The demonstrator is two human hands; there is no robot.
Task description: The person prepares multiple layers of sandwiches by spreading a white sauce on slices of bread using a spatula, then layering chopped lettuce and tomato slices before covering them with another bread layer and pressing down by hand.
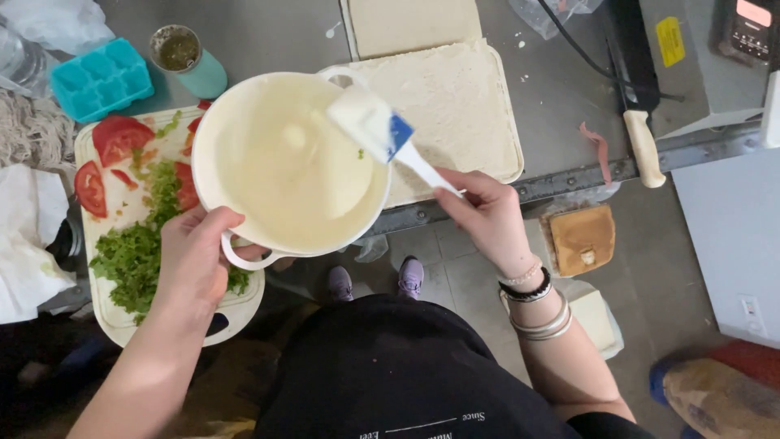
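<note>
grey desk [268, 32] below: left hand [193, 262] fingers clamped on white pot [244, 122] handle, right hand [487, 215] fingers clamped on coated spatula [382, 130] over it; flatbread [463, 106] looks unspread, sauce remains.

The person's arms are bare to the elbow, no sleeves showing. The right hand [487, 215], right of centre, has a beaded bracelet, a black band and several silver bangles at its wrist. The left hand [193, 258] wears nothing. A black top with pale lettering fills the bottom centre; the shoes look lilac, perhaps grey.
</note>
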